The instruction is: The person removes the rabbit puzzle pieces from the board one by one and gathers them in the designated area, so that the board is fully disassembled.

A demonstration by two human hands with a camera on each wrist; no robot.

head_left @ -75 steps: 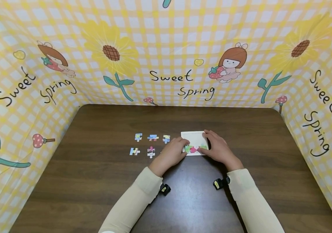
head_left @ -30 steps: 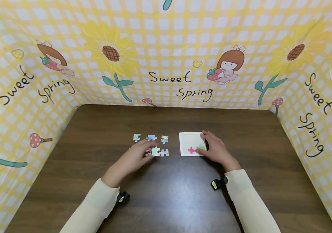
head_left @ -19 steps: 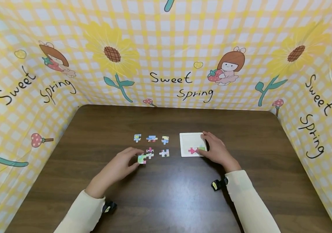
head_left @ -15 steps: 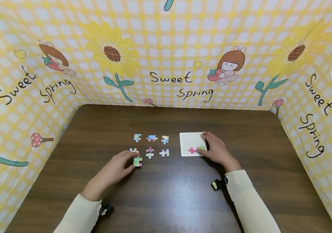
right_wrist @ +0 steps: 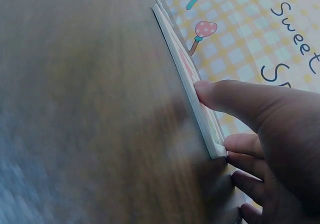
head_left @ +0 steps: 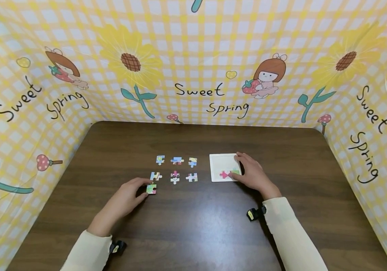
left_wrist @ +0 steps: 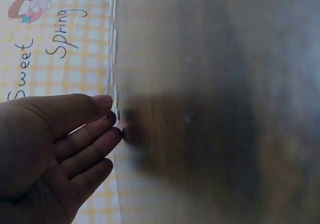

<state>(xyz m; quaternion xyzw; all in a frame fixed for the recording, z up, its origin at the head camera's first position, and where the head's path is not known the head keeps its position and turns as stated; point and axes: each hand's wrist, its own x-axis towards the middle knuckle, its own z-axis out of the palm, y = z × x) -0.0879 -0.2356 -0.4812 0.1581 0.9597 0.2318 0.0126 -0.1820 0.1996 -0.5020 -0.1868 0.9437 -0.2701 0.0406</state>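
Note:
My left hand [head_left: 118,201] pinches a green jigsaw puzzle piece [head_left: 151,189] between thumb and fingers, low at the table, just below the loose piece at the left end of the front row. In the left wrist view the thumb and fingertips [left_wrist: 103,102] come together at a thin edge. My right hand [head_left: 256,173] grips the right side of a white puzzle tray [head_left: 217,160], its thumb over the lower right corner and its other fingers along the outer edge. Inside the tray a pink piece [head_left: 224,175] and a green piece [head_left: 235,172], partly under the thumb, lie along the bottom.
Several loose puzzle pieces lie in two rows left of the tray, among them a blue one [head_left: 177,160] behind and a pink-and-white one [head_left: 175,177] in front. The brown wooden table [head_left: 193,226] is bounded by a yellow checked cloth [head_left: 193,45].
My left hand has gone from the tray leftward with the green piece, passing below the front row. In the last half second it slid slightly further left. The right hand stays at the tray.

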